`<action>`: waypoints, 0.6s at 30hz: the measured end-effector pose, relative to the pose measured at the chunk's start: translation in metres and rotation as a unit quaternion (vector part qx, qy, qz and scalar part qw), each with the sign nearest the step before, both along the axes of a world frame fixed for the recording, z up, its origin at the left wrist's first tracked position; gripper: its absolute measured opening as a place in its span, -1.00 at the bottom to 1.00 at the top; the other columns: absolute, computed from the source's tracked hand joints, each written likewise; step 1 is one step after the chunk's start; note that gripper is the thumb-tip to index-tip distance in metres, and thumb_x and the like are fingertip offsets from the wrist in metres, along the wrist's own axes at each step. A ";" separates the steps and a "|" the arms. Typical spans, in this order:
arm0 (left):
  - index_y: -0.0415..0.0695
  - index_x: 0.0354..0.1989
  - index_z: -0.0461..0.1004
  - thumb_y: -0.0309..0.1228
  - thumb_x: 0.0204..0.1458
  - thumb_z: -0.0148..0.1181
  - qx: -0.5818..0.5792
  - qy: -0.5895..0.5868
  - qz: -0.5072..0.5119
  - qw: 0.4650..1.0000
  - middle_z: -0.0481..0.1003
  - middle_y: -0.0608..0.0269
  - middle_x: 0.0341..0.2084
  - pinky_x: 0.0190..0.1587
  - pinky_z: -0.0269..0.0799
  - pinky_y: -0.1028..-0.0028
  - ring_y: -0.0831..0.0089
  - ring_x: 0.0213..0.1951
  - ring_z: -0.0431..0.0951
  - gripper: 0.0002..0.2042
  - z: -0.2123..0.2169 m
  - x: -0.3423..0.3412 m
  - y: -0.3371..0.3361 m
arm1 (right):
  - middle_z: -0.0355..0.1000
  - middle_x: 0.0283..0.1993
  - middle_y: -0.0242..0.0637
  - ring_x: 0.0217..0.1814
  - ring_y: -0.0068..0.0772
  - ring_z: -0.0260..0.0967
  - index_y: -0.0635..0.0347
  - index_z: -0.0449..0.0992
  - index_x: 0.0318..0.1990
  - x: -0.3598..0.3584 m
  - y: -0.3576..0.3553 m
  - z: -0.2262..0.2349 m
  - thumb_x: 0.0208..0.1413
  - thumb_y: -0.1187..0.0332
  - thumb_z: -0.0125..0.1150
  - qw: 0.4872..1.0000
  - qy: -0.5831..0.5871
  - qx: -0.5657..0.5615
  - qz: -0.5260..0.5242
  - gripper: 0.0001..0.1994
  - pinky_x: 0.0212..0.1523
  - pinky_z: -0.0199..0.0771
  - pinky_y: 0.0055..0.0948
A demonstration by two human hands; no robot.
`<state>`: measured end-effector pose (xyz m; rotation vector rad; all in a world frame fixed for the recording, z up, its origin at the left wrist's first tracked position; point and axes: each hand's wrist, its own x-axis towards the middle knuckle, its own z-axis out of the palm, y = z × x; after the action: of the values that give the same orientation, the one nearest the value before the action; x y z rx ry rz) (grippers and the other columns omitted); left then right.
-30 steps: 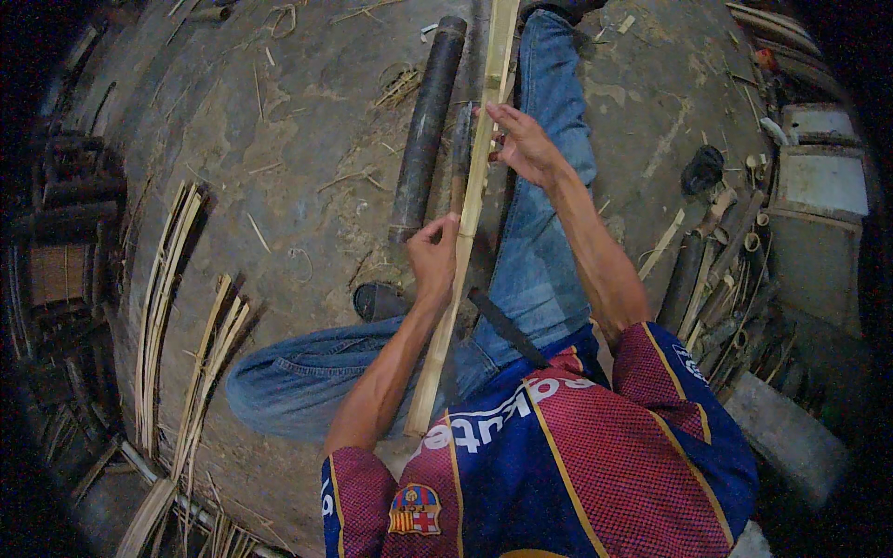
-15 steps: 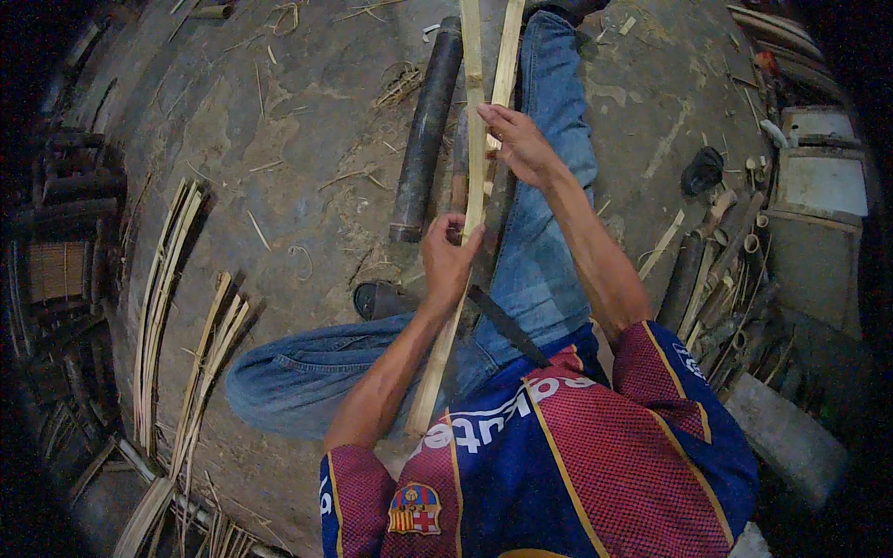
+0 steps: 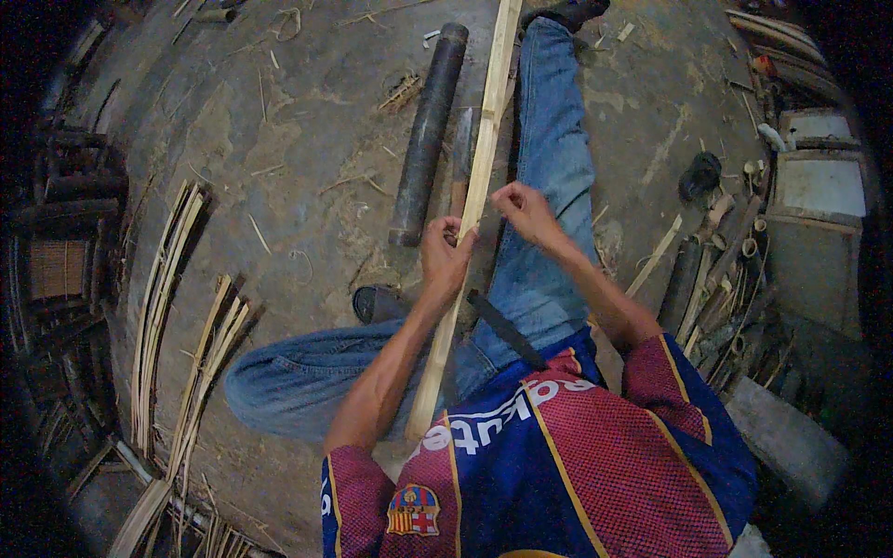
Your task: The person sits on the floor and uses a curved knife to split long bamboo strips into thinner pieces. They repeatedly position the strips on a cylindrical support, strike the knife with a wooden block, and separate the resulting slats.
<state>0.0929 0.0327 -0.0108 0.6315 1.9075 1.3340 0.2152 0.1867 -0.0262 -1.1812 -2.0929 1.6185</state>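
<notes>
A long pale bamboo strip (image 3: 486, 153) runs from my lap up past the top edge of the picture. My left hand (image 3: 446, 253) is closed around it at about mid-length, thumb along its right side. My right hand (image 3: 527, 214) is just to the right of the strip, above my jeans, with its fingers curled together; whether anything is in them I cannot make out. Left of the strip, a knife (image 3: 462, 144) with a wooden handle lies partly covered by it. A dark bar (image 3: 502, 325) slants across my lap below my hands.
A dark cylinder (image 3: 430, 135) lies on the concrete floor left of the knife. Bundles of split strips (image 3: 167, 298) lie at the left. Cut bamboo pieces (image 3: 712, 265) are heaped at the right, near a dark round object (image 3: 699, 177). Shavings litter the floor.
My right hand has come down toward me along the strip and off it. The two lengths spread apart at the top now show as a single strip. My left hand has barely moved.
</notes>
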 end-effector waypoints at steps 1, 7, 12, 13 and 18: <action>-0.23 -0.32 0.45 -0.35 -0.07 0.33 -0.006 -0.006 0.008 1.000 0.43 0.24 -0.41 -0.30 0.35 0.45 0.45 -0.39 0.42 -0.75 -0.002 0.000 -0.001 | 0.53 -0.29 -0.30 -0.25 -0.53 0.43 0.27 0.53 -0.25 0.001 -0.012 0.008 0.10 0.30 0.23 1.000 0.021 -0.018 -0.004 -0.80 -0.19 0.44 -0.46; -0.22 -0.31 0.43 -0.32 -0.05 0.34 -0.024 -0.010 -0.020 0.999 0.39 0.31 -0.42 -0.35 0.36 0.49 0.54 -0.41 0.40 -0.73 0.015 -0.004 0.002 | 0.51 -0.30 -0.28 -0.23 -0.49 0.48 0.26 0.54 -0.22 -0.003 -0.045 0.030 0.09 0.36 0.24 0.999 0.033 -0.036 -0.009 -0.83 -0.18 0.47 -0.48; -0.21 -0.31 0.41 -0.35 -0.01 0.33 -0.010 -0.094 -0.014 0.995 0.40 0.34 -0.44 -0.51 0.38 0.56 0.61 -0.48 0.40 -0.76 0.026 -0.006 0.000 | 0.45 -0.35 -0.24 -0.31 -0.35 0.44 0.25 0.52 -0.28 -0.003 -0.049 0.043 0.03 0.35 0.29 0.996 0.032 0.078 0.023 -0.82 -0.27 0.45 -0.38; -0.21 -0.32 0.41 -0.36 -0.01 0.32 0.003 -0.079 -0.016 0.997 0.40 0.34 -0.44 -0.54 0.39 0.57 0.61 -0.49 0.41 -0.77 0.022 -0.006 0.000 | 0.44 -0.36 -0.22 -0.33 -0.31 0.43 0.25 0.51 -0.30 -0.003 -0.047 0.045 0.02 0.35 0.29 0.994 0.029 0.102 0.036 -0.82 -0.29 0.44 -0.35; -0.21 -0.33 0.40 -0.37 0.00 0.31 0.018 -0.122 -0.011 0.992 0.41 0.34 -0.45 -0.55 0.40 0.57 0.63 -0.47 0.42 -0.78 0.025 -0.006 -0.001 | 0.36 -0.39 -0.17 -0.36 -0.23 0.35 0.29 0.45 -0.31 0.000 -0.042 0.061 0.08 0.41 0.22 0.971 0.056 0.193 0.131 -0.87 -0.30 0.35 -0.35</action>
<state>0.0870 0.0319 0.0143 0.4817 1.6778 1.3679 0.2153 0.1445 0.0345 -0.6979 -2.4213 1.2506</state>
